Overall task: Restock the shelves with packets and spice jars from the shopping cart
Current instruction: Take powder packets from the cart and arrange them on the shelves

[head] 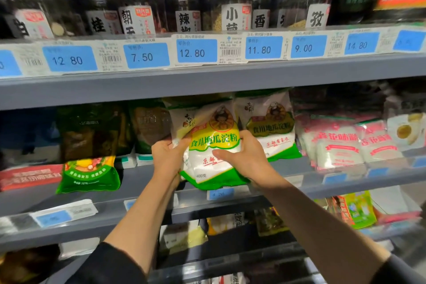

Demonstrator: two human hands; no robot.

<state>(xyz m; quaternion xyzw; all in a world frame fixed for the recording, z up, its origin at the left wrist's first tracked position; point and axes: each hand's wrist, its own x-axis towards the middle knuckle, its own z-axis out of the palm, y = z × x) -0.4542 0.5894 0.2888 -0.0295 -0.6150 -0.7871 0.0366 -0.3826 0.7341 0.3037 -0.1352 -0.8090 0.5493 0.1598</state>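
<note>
Starch packet (213, 145), white with a green and yellow label, is being held upright at the front of the middle shelf (288, 168), its bottom edge just over the shelf lip. It is being gripped from both sides: the left hand (167, 153) is closed on its left edge, and the right hand (244, 157) is wrapped around its lower right corner, thumb lying across the front. Both forearms are being extended upward from dark sleeves.

Just beside it on the right, a matching starch packet (270, 127) is standing on the same shelf, touching or nearly touching the held one. Further right, pink and white packets (338, 143) are being displayed in a row. To the left, dark green packets (92, 129) are standing at the back, and a bright green pouch (88, 175) is lying forward of them.

On the shelf above, spice jars (235, 10) with white labels are being displayed in a line, blurred in places. Blue price tags (197, 50) are being carried along that shelf's front edge.
</note>
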